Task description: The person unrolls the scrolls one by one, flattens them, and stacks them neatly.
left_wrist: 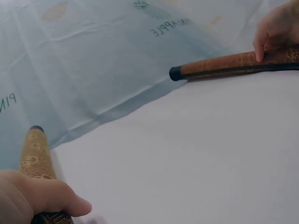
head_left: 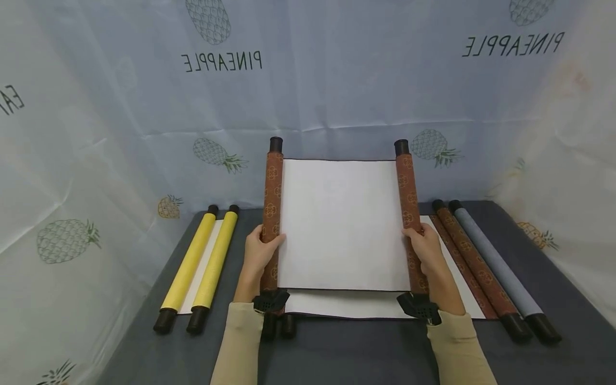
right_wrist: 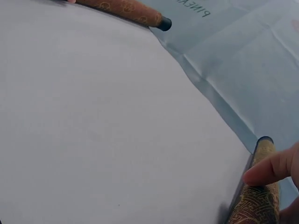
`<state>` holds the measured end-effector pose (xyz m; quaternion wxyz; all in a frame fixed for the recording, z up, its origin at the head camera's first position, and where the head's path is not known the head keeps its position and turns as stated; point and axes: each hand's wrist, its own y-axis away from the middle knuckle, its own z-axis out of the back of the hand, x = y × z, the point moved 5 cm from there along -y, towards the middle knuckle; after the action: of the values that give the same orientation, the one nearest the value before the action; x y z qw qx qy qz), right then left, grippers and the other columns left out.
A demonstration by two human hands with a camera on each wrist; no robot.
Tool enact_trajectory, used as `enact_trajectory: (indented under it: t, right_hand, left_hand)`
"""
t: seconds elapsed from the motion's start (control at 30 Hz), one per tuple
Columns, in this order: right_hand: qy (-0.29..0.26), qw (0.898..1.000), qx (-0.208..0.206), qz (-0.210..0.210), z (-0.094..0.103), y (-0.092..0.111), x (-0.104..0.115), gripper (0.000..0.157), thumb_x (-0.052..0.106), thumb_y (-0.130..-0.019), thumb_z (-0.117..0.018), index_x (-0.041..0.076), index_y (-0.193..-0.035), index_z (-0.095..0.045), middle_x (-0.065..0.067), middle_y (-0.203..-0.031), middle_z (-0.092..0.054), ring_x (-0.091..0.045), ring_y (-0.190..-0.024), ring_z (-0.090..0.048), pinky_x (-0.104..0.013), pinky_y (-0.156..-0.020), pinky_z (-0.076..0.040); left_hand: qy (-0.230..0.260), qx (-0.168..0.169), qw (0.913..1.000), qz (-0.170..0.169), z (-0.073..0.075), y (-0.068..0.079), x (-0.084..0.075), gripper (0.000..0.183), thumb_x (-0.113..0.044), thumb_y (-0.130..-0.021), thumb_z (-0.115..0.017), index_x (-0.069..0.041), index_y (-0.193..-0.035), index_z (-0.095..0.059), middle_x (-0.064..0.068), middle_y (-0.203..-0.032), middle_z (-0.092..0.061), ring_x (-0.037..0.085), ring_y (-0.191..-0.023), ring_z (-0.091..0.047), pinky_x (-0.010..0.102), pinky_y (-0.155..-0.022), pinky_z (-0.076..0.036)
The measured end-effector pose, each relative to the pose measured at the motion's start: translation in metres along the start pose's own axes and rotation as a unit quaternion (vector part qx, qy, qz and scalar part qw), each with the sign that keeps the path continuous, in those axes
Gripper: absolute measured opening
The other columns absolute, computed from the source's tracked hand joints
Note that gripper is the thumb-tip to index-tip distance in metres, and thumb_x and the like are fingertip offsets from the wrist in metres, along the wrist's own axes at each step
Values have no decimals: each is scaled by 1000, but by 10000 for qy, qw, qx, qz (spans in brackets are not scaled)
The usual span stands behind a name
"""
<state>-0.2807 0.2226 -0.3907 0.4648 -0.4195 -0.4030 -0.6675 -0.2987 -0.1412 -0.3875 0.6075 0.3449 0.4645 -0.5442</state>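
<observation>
A hanging scroll with a blank white sheet is held up, partly unrolled, between both hands. Its two brown patterned rollers with black end knobs stand nearly upright, one at each side. My left hand grips the left roller, thumb laid across its front onto the sheet's edge. The right hand grips the right roller at about the same height; in the right wrist view a finger lies over the roller. Fingers behind the rollers are hidden.
Behind and below the held scroll, another white sheet lies on the dark table, partly hidden, with a brown roller at its right. Beside that is a grey-blue roller. A yellow scroll lies at left. Pineapple-printed cloth hangs behind.
</observation>
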Motion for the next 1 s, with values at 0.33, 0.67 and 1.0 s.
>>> enact_trajectory:
  t: [0.33, 0.67, 1.0]
  right_hand:
    - [297, 9992, -271, -18, 9, 0, -7, 82, 27, -92, -60, -5, -152, -12, -33, -143, -33, -39, -121, -45, -48, -96, -44]
    - [439, 9979, -450, -129, 20, 0, -11, 71, 24, -90, -64, -8, -143, -30, -21, -120, -48, -17, -90, -52, -21, -65, -44]
    - [314, 9986, -421, -41, 23, 1, -11, 69, 25, -93, -59, -5, -147, -30, -23, -132, -47, -21, -102, -51, -19, -70, -42]
  left_hand:
    - [30, 175, 9995, -245, 5, -1, -3, 55, -10, -83, -70, 5, -133, -52, 27, -120, -62, 36, -102, -64, 41, -83, -55]
    - [-123, 695, 9975, 63, 6, -1, 1, 76, -15, -89, -66, 1, -151, -24, 27, -145, -44, 41, -126, -50, 51, -102, -45]
    - [256, 1059, 9939, 151, -7, -1, 0, 67, -12, -97, -49, 1, -151, -11, 25, -149, -33, 39, -135, -39, 55, -108, -37]
